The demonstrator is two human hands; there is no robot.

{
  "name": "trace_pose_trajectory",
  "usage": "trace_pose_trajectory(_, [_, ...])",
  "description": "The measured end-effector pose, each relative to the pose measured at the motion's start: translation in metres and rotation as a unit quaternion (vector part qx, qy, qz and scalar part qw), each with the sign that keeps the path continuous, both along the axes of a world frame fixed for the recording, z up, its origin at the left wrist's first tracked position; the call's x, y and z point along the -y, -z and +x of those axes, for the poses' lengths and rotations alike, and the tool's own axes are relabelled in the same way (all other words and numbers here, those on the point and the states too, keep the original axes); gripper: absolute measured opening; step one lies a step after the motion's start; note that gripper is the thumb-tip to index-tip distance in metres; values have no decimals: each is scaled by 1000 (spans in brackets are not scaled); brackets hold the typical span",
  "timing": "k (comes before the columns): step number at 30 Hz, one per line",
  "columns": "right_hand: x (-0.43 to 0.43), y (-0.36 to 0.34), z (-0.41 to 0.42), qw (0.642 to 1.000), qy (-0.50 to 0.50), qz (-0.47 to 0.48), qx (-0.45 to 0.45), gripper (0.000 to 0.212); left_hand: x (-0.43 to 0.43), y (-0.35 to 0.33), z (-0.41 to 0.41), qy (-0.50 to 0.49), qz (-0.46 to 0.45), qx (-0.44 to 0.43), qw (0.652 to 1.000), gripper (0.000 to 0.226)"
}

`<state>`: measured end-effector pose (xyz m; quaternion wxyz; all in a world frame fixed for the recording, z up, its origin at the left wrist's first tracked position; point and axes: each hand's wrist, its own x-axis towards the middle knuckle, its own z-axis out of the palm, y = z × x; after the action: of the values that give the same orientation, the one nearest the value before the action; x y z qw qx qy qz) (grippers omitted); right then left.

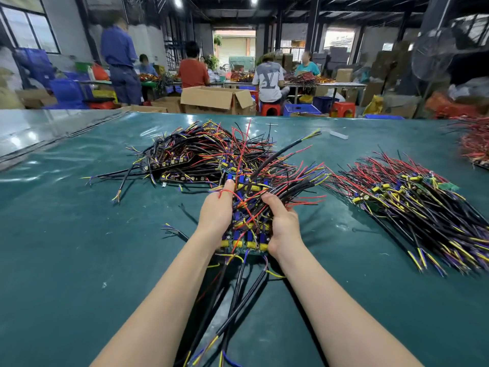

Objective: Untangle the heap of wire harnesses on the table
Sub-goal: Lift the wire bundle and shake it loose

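Note:
I hold a bundle of wire harnesses (247, 229) above the green table (79, 247): small circuit boards with blue and yellow parts, with black, red, yellow and purple wires. My left hand (215, 211) grips its left side, a red wire looped over the thumb. My right hand (284, 225) grips its right side. Black cables hang from the bundle toward me. Behind it lies the tangled heap (201, 154). A neater pile of harnesses (412, 202) lies to the right.
Another red-wired pile (473, 144) sits at the far right edge. A loose wire (174, 231) lies left of my left wrist. Beyond the table are cardboard boxes (217, 99), red stools, blue crates, a standing fan (434, 59) and several people at other benches.

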<state>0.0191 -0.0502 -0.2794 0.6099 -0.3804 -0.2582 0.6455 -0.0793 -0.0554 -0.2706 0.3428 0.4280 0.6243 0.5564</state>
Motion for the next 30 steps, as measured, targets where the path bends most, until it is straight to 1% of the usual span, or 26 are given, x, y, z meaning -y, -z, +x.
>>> trace_pose_trajectory(1, [0, 0, -1, 1000, 3, 6, 7, 19, 0, -1, 1, -20, 16, -18, 1000, 49])
trace_pose_trajectory(3, [2, 0, -3, 999, 5, 37, 17, 11, 0, 1, 1, -48, 20, -10, 999, 53])
trace_pose_trajectory(5, [5, 2, -7, 995, 29, 77, 47, 10, 0, 5, 1, -63, 17, -7, 998, 58])
trace_pose_trajectory(7, [8, 3, -11, 981, 61, 133, 129, 19, -1, 8, 0, -80, 13, -29, 996, 61])
trace_pose_trajectory(9, [9, 5, -12, 946, 80, 197, 245, 22, -1, 10, 0, -92, 5, -65, 994, 59])
trace_pose_trajectory(11, [9, 5, -13, 912, 91, 217, 335, 21, -1, 10, -1, -92, -7, -81, 992, 57])
trace_pose_trajectory(12, [8, 6, -13, 909, 88, 209, 350, 22, -1, 10, -2, -90, -11, -77, 993, 56])
trace_pose_trajectory(16, [5, 2, -12, 939, 28, 156, 305, 28, 0, 9, 1, -86, -20, -5, 996, 60])
trace_pose_trajectory(18, [6, 0, -9, 957, -10, 149, 247, 23, 0, 7, 2, -75, -25, 33, 996, 61])
trace_pose_trajectory(20, [7, -1, -6, 971, -53, 143, 184, 12, 1, 6, 3, -64, -30, 47, 996, 58])
trace_pose_trajectory(22, [8, -2, -4, 975, -74, 140, 159, 13, 2, 4, 4, -56, -38, 48, 997, 54])
trace_pose_trajectory(27, [9, -2, -1, 975, -73, 151, 142, 18, 4, -1, 3, -20, -43, 46, 998, 51])
trace_pose_trajectory(30, [8, 2, 1, 974, -82, 154, 143, 18, 5, -2, 3, -6, -50, 49, 998, 49])
